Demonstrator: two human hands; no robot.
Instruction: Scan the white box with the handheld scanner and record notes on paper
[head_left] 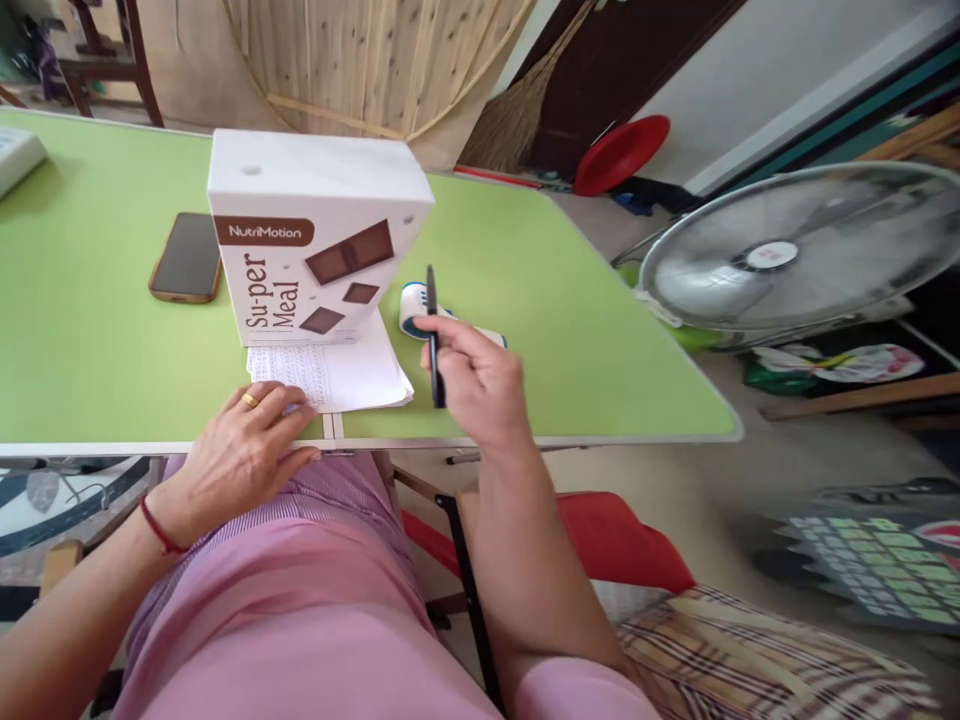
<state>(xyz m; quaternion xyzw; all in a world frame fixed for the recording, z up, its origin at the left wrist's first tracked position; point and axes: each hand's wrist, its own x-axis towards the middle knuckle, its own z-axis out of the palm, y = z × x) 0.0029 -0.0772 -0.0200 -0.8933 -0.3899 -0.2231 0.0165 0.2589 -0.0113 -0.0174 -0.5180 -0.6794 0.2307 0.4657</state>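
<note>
My right hand point(480, 380) is closed round a black pen point(433, 340), held upright above the table, right of the papers. Fingers stretched out, my left hand point(251, 435) lies on the table's near edge, its fingertips on the lower left corner of a stack of paper sheets point(360, 375). Small handwriting covers the left part of the top sheet. A white "NutriMotion Su-per Meal" box point(315, 250) stands upright on the far part of the sheets and hides it. Partly behind my right hand lies a white and blue object point(412, 308) whose kind I cannot make out.
A phone point(187, 257) lies left of the box on the green table point(97, 330). At the far left edge sits a white device point(16, 158). Beyond the table's right side stand a fan point(795, 250) and a red basin point(622, 155) on the floor.
</note>
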